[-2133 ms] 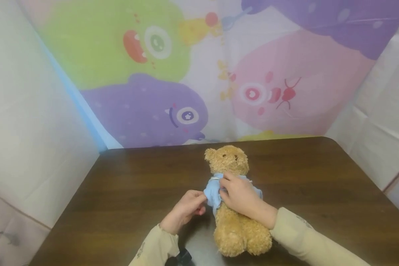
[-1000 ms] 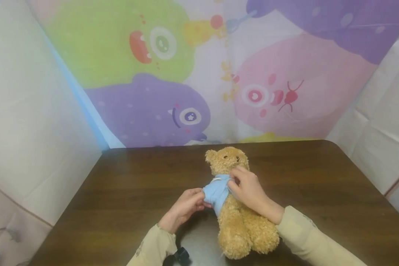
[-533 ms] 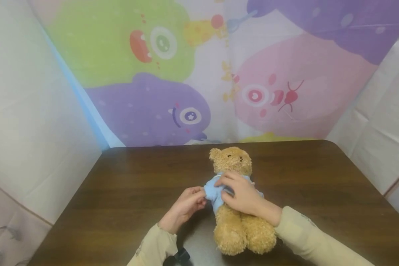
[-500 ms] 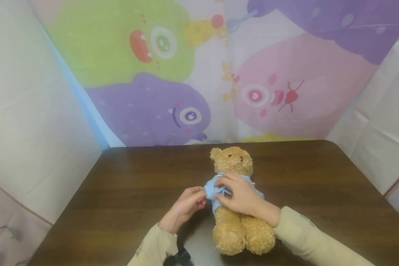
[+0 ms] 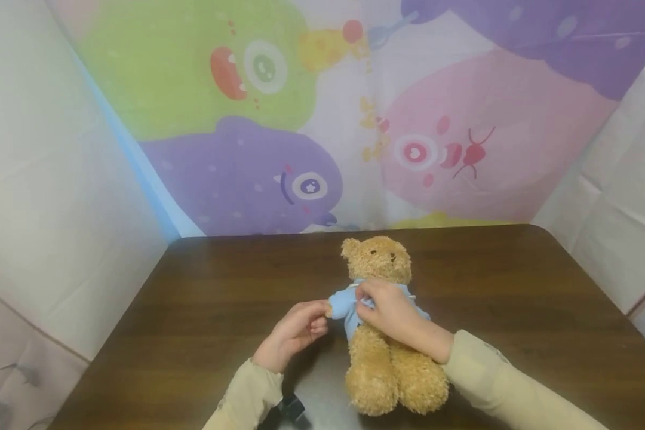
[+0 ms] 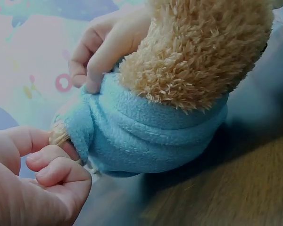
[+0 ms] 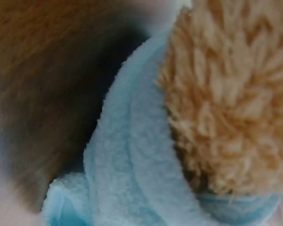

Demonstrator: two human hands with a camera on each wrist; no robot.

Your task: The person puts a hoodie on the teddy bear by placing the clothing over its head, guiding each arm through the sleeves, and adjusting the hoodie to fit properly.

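Note:
A curly-furred tan teddy bear (image 5: 380, 260) in a blue fleece top (image 5: 344, 303) lies face up on the table, legs toward the person. My left hand (image 5: 294, 333) pinches the tip of the bear's paw (image 6: 59, 135), a tuft of tan fur that pokes out of the blue sleeve (image 6: 78, 123). Over the bear's chest, my right hand (image 5: 393, 310) pinches the fleece near the top of that sleeve with curled thumb and fingers. The right wrist view shows the fleece hem (image 7: 137, 132) close up beside tan fur (image 7: 231, 103); the bear's other arm is mostly hidden.
The dark brown wooden table (image 5: 236, 286) has a rounded far corner. Behind it hangs a cartoon-monster cloth (image 5: 355, 179), with pale panels (image 5: 75, 209) at either side. A black strap piece (image 5: 292, 409) shows by the left sleeve cuff.
The blue sleeve has straightened out, and the paw's fur now shows at its end. My right fingers have drawn together from a spread over the chest; my left hand has shifted slightly left.

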